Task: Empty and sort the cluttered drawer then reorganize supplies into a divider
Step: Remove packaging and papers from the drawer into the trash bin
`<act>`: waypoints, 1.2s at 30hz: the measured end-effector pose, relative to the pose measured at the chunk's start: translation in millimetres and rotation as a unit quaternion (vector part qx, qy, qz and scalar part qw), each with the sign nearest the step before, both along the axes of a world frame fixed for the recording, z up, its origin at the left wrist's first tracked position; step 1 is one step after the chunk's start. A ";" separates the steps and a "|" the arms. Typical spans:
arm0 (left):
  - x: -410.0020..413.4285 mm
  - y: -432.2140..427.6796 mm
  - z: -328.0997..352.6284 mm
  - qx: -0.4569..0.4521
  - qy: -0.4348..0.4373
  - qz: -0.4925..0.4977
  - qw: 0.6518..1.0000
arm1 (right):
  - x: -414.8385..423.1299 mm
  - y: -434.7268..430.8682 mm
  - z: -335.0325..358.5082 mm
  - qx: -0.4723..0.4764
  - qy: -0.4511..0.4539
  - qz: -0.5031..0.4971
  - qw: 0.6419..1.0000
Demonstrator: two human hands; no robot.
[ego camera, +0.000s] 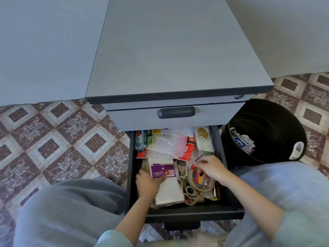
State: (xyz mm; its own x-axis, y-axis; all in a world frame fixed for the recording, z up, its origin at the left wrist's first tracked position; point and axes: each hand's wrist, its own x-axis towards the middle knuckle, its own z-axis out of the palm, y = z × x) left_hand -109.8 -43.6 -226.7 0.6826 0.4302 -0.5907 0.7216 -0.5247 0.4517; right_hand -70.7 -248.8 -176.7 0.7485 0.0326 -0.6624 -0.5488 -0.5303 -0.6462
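- left hand (147,184): grip grasping the white packet (169,189). The thumb lies across its purple label and the fingers curl round its left edge. The forearm is bare and rises from the near edge over the drawer front, with the palm turned down.
- right hand (211,171): fingers curled down into the clutter at the right of the drawer, the knuckles uppermost and the wrist bent inward. The fingertips touch small coloured pieces inside the tape roll (195,184). I cannot tell whether the grip has closed on anything.
- drawer (195,213): black, box-shaped and pulled out toward the near side, below a shut grey drawer with a dark oblong handle (176,112). It is heaped with loose stationery.
- contents, far left: a blue blister pack (139,140), standing on edge against the wall.
- contents, far middle: a clear, glossy plastic sleeve (170,145) over a red card packet (187,151).
- contents, far right: a white pouch (203,138) with a gold disc.
- contents, near right: pale-handled scissors (192,196), just beside the tan paper tape roll.
- cabinet (178,50): matte grey top with a dark edge band.
- bin (267,131): round, black plastic, to the right of the cabinet and holding torn packaging.
- floor (53,131): brown and cream patterned tiles.
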 end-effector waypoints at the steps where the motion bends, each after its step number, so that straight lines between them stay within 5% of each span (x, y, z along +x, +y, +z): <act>1: 1.2 0.8 0.9 -0.011 0.006 0.010 1.000 | 3.0 2.7 -1.2 -0.016 -0.023 -0.004 1.000; 8: 1.0 6.5 -1.4 -0.090 -0.025 0.072 0.993 | 30.9 5.8 -12.4 -0.250 -0.174 0.042 0.952; 36: -2.3 7.1 -5.0 -0.154 -0.033 0.096 0.983 | 78.8 24.5 -54.6 -0.306 -0.112 0.023 0.945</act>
State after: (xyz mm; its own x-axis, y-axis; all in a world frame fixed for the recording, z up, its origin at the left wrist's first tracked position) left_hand -112.1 -36.5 -231.7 0.6477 0.3625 -0.6701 0.7576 -0.2139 0.6166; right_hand 8.1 -224.3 -231.3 0.8794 -0.2693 -0.3927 -0.4013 -0.8629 -0.3070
